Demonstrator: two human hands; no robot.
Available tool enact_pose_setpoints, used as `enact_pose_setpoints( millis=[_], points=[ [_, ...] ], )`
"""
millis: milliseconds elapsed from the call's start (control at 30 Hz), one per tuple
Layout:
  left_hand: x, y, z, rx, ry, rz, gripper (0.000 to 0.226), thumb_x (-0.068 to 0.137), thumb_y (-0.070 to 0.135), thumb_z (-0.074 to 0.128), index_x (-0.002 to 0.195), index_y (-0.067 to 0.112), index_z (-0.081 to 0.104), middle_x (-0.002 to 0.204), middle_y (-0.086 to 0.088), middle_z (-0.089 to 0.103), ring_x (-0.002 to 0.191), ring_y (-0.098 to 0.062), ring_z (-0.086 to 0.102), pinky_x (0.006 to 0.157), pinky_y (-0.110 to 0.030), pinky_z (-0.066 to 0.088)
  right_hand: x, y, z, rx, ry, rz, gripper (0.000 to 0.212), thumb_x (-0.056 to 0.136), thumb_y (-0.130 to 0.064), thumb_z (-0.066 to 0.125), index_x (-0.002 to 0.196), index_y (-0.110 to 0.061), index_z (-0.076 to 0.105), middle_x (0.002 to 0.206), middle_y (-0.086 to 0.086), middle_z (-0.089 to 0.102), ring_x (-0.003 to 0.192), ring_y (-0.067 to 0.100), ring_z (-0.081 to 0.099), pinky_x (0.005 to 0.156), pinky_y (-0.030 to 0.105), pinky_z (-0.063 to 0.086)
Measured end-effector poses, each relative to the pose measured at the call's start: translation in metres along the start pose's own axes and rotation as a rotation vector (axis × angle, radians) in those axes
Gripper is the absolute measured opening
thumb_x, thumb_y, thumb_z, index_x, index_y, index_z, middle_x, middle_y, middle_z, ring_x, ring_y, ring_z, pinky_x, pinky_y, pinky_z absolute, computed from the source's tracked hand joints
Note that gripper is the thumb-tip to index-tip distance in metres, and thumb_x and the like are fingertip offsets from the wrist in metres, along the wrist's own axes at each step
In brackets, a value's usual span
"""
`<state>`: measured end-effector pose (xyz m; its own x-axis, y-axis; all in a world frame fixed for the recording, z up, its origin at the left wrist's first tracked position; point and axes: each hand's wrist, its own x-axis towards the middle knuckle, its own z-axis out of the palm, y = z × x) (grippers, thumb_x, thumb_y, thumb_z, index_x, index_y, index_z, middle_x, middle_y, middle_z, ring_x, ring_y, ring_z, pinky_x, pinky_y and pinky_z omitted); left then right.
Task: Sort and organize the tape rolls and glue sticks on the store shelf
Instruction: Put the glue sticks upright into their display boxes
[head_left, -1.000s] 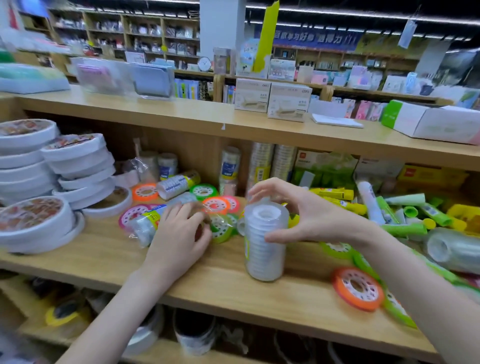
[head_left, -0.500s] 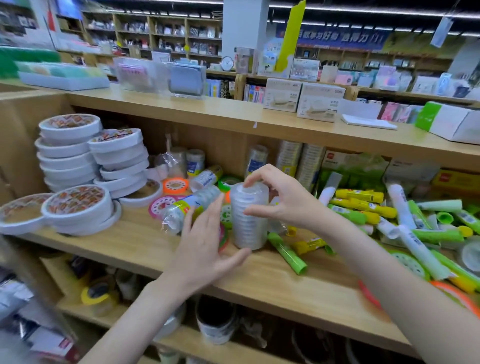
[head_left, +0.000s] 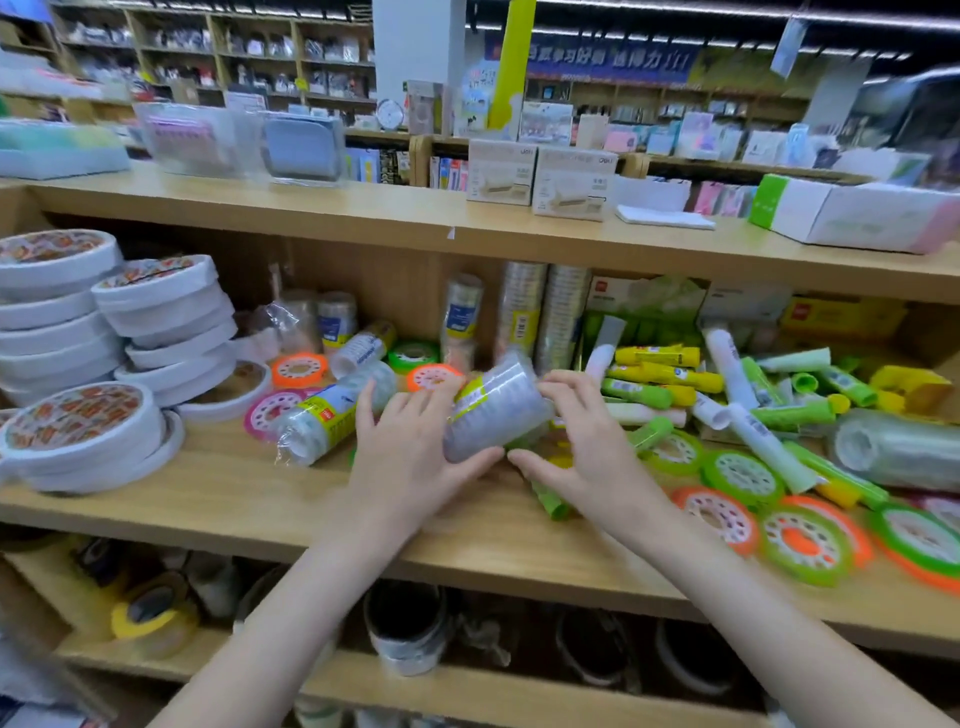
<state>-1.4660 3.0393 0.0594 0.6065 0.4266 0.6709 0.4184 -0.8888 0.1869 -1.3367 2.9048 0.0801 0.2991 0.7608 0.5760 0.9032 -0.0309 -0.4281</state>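
1. The wooden shelf (head_left: 249, 512) holds a jumble: stacked white tape rolls (head_left: 57, 312) far to the left of the clear tape stack (head_left: 493, 410), glue sticks (head_left: 670, 376) heaped to its right, and orange and green tape discs (head_left: 805, 543) further right, toward the shelf's front edge.
2. A second wrapped tape pack (head_left: 322, 423) lies on its side just left of the stack.
3. The lower shelf's contents are dim and blurred; labels cannot be read.
4. The clear tape stack is above the shelf's middle, tilted, its long axis running from lower left up to the right and away.
5. The left hand (head_left: 410, 452) grips its lower end; the right hand (head_left: 582, 441) holds its upper side, fingers curled around it.
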Motion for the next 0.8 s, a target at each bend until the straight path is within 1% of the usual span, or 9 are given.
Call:
enact_pose_setpoints(
  millis=[67, 133, 233, 300, 400, 500, 567, 633, 800],
  points=[
    [0.005, -0.002, -0.001, 0.011, -0.006, -0.025, 0.079, 0.068, 0.073, 0.04, 0.118, 0.016, 0.06, 0.088, -0.003, 0.069, 0.091, -0.028, 0.062, 0.106, -0.051, 0.02, 0.011, -0.001, 0.003, 0.074, 0.056, -0.007, 0.041, 0.078, -0.007, 0.07, 0.115, -0.005, 0.053, 0.113, -0.002, 0.044, 0.098, -0.003, 0.043, 0.089, 0.01, 0.04],
    [0.006, -0.007, -0.002, -0.021, -0.024, -0.06, 0.081, 0.068, 0.075, 0.039, 0.116, 0.012, 0.059, 0.081, -0.007, 0.067, 0.09, -0.03, 0.062, 0.108, -0.048, 0.017, 0.019, -0.005, -0.001, 0.164, 0.08, -0.015, 0.038, 0.08, 0.002, 0.063, 0.114, -0.01, 0.053, 0.111, -0.002, 0.049, 0.095, 0.002, 0.051, 0.081, 0.012, 0.046],
    [0.002, -0.009, -0.001, -0.053, -0.014, -0.053, 0.079, 0.07, 0.073, 0.04, 0.112, 0.008, 0.056, 0.077, -0.006, 0.067, 0.085, -0.029, 0.065, 0.106, -0.051, 0.024, 0.023, -0.005, -0.006, 0.219, 0.049, -0.042, 0.039, 0.082, 0.001, 0.062, 0.114, -0.019, 0.051, 0.115, -0.001, 0.048, 0.1, 0.006, 0.054, 0.08, 0.012, 0.046],
    [0.0, -0.01, 0.001, -0.048, 0.004, -0.015, 0.075, 0.071, 0.07, 0.042, 0.108, 0.007, 0.057, 0.075, -0.004, 0.067, 0.08, -0.027, 0.067, 0.102, -0.053, 0.03, 0.022, 0.001, -0.003, 0.187, -0.03, -0.055, 0.035, 0.082, -0.012, 0.064, 0.115, -0.017, 0.053, 0.121, -0.002, 0.043, 0.112, 0.009, 0.05, 0.087, 0.015, 0.045],
    [0.002, -0.013, -0.003, -0.085, -0.061, 0.016, 0.076, 0.072, 0.069, 0.042, 0.115, 0.008, 0.056, 0.089, -0.004, 0.068, 0.091, -0.025, 0.065, 0.1, -0.053, 0.033, 0.025, 0.003, 0.0, 0.183, -0.106, -0.029, 0.038, 0.078, -0.028, 0.071, 0.11, -0.013, 0.057, 0.125, -0.002, 0.038, 0.118, 0.01, 0.044, 0.09, 0.019, 0.046],
    [-0.002, -0.025, -0.004, 0.07, -0.077, 0.103, 0.077, 0.07, 0.066, 0.041, 0.117, 0.008, 0.056, 0.095, -0.003, 0.069, 0.095, -0.025, 0.064, 0.1, -0.051, 0.034, 0.041, -0.005, -0.006, 0.226, -0.073, 0.008, 0.03, 0.076, -0.016, 0.075, 0.101, -0.006, 0.062, 0.121, 0.005, 0.043, 0.105, 0.008, 0.049, 0.077, 0.012, 0.049],
    [-0.008, -0.039, -0.005, 0.157, -0.064, 0.119, 0.075, 0.068, 0.065, 0.041, 0.112, 0.008, 0.059, 0.098, -0.005, 0.068, 0.098, -0.026, 0.063, 0.101, -0.049, 0.024, 0.057, -0.008, -0.012, 0.192, -0.008, -0.006, 0.029, 0.076, -0.012, 0.074, 0.101, -0.005, 0.062, 0.119, 0.005, 0.043, 0.103, 0.014, 0.053, 0.08, 0.018, 0.051],
    [-0.015, -0.053, -0.007, 0.197, -0.033, 0.135, 0.065, 0.07, 0.061, 0.042, 0.104, 0.01, 0.065, 0.101, -0.005, 0.068, 0.101, -0.026, 0.062, 0.102, -0.047, 0.023, 0.074, -0.012, -0.014, 0.134, 0.041, -0.033, 0.028, 0.077, -0.012, 0.073, 0.103, -0.008, 0.061, 0.12, 0.001, 0.042, 0.105, 0.019, 0.054, 0.085, 0.025, 0.05],
    [-0.015, -0.056, -0.006, 0.251, -0.046, 0.072, 0.054, 0.073, 0.052, 0.04, 0.096, 0.013, 0.07, 0.102, -0.003, 0.069, 0.104, -0.024, 0.063, 0.101, -0.045, 0.026, 0.103, -0.018, 0.018, -0.081, -0.073, -0.079, 0.033, 0.085, -0.014, 0.064, 0.117, -0.011, 0.054, 0.136, 0.007, 0.038, 0.109, 0.024, 0.052, 0.096, 0.033, 0.04]
  ],
)
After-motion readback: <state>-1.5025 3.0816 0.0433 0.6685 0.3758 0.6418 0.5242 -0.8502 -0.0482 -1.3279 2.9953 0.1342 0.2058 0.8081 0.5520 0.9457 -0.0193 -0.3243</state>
